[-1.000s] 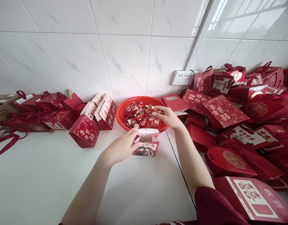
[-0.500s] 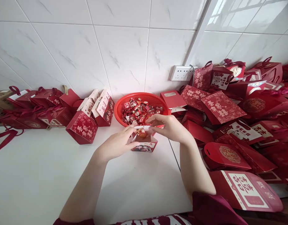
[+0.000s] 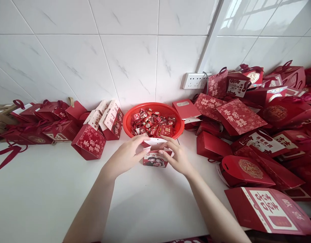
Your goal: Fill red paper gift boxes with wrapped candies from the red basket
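A small red-and-white paper candy box point(image 3: 154, 160) with a printed couple on its front stands upright on the white table, its top flaps partly raised. My left hand point(image 3: 126, 155) grips the box's left side, thumb at the front edge and fingers on the rear flap. From the right, my right hand point(image 3: 176, 156) holds the flaps between thumb and fingers. The inside of the box is mostly hidden by the flaps. Just behind it sits a red plastic basket point(image 3: 127, 125) full of wrapped candies point(image 3: 154, 123).
Folded red gift boxes point(image 3: 89, 141) stand to the left, beside a row of ribboned boxes point(image 3: 61, 130). A large heap of red boxes point(image 3: 240, 116) covers the right side. A power strip point(image 3: 194, 81) is on the tiled wall point(image 3: 135, 60).
My right hand has come down from over the basket's front edge to the box's right side. The candy seen at the box opening has gone from sight, and the flaps are drawn closer together.
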`<state>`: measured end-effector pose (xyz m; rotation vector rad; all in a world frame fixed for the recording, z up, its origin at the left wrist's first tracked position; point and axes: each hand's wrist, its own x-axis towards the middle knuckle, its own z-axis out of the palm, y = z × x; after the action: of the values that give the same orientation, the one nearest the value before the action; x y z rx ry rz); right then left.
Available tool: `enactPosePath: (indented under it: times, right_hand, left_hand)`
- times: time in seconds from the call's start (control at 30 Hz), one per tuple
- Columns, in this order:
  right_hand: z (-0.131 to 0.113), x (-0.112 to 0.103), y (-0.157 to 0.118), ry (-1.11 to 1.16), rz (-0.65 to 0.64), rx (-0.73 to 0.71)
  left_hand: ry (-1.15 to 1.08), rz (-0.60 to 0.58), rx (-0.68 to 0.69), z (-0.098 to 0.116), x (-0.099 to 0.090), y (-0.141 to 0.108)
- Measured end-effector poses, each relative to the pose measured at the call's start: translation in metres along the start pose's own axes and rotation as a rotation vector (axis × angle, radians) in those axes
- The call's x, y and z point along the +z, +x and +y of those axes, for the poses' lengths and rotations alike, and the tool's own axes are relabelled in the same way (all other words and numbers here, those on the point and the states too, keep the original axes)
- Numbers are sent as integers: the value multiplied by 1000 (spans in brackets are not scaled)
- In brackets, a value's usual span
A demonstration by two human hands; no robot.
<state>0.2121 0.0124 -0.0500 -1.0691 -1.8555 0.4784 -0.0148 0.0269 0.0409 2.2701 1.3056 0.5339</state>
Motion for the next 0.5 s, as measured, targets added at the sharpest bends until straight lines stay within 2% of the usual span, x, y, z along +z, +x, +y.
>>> enactPosePath:
  times: [0.07,0.13,0.2,0.27,0.4,0.5]
  right_hand:
    - [2,8,-6,-9,49,-18]
    - [5,12,-9,-23,51,-52]
    - [8,13,-9,-29,61,-75]
    - [12,14,-9,-25,69,-90]
    - [17,13,-10,-15,64,-116]
    - [17,12,-10,5,68,-115]
  left_hand:
    - [-21,102,-9,-5,-8,11]
    - [7,178,-38,-17,-17,33]
    - [58,169,-106,-36,-24,63]
    - [91,91,-249,-59,-24,98]
    - [74,30,-451,-94,-6,157]
    - [1,-25,-599,-107,13,182]
